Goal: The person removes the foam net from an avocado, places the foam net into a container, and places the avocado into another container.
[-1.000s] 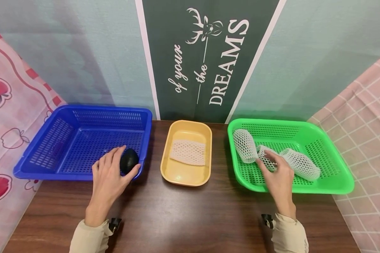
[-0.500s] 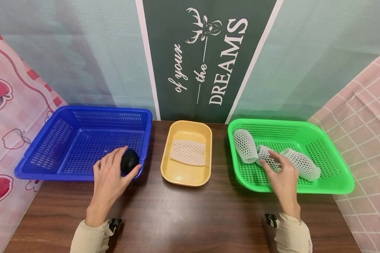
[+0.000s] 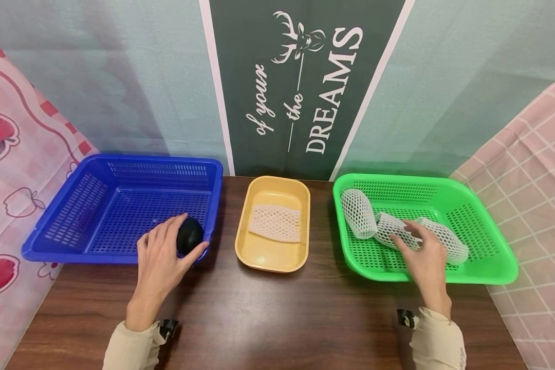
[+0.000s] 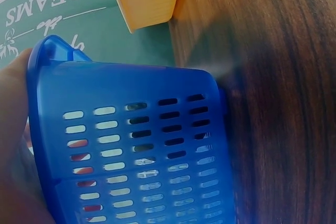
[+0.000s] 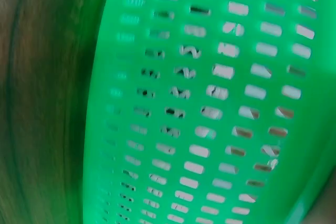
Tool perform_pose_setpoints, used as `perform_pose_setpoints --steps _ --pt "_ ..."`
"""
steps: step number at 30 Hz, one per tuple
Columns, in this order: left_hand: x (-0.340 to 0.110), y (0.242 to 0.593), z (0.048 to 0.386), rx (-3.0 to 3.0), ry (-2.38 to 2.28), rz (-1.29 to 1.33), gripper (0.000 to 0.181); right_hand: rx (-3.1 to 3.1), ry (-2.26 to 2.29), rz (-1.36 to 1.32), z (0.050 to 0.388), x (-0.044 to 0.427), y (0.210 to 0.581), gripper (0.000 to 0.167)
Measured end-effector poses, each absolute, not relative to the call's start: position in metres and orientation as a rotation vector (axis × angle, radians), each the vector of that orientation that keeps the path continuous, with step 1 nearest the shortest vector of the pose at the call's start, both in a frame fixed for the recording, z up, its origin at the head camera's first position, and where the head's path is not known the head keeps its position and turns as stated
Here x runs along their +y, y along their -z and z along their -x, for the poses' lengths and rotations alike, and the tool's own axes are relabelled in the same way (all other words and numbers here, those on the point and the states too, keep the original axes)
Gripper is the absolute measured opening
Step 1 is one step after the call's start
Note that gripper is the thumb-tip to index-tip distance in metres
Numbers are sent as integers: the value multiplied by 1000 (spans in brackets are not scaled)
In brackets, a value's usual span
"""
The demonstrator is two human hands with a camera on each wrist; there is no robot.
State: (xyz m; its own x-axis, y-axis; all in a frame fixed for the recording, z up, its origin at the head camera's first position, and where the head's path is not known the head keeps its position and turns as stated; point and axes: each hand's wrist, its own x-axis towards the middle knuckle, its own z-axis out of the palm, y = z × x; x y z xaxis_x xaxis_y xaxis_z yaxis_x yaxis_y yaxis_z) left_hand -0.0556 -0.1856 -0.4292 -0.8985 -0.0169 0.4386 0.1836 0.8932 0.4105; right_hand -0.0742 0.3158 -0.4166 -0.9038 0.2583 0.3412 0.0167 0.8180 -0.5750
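Note:
In the head view, my left hand (image 3: 161, 254) holds a dark egg-shaped object (image 3: 189, 236) between thumb and fingers, inside the near right corner of the blue basket (image 3: 120, 258). My right hand (image 3: 426, 259) is over the green basket (image 3: 490, 280), thumb and index finger parted above the right part of the middle white net sleeve (image 3: 389, 229); contact cannot be made out. Another net sleeve (image 3: 358, 213) leans at the left, and a third (image 3: 450, 244) lies partly behind the right hand. The left wrist view shows part of the left hand (image 4: 13, 150) at the basket rim.
Between the baskets stands a yellow tray (image 3: 270, 261) with a flat pale net sleeve (image 3: 275, 223) in it. All three containers rest on a dark wooden table (image 3: 277, 318), with a printed cloth (image 3: 166, 77) behind them.
My right hand has moved to the right over the green basket, uncovering more of the middle net sleeve and covering part of the right one. The left hand has stayed nearly still.

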Motion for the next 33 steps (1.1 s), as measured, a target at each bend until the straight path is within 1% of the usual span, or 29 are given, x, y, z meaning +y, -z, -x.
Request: perform_pose_setpoints --steps 7,12,18,24,33 --pt "-186 430 56 -2615 617 130 74 -2706 -806 172 78 330 412 52" --pt "-187 430 57 -2607 597 153 74 -2742 -790 150 82 337 411 55" --pt "-188 432 57 -2604 578 191 71 -2815 -793 140 87 344 411 61" --pt "-186 433 57 -2562 561 239 87 -2886 -820 138 89 348 410 68" --pt "-185 433 57 -2532 538 261 85 -2969 -908 120 91 351 409 79"
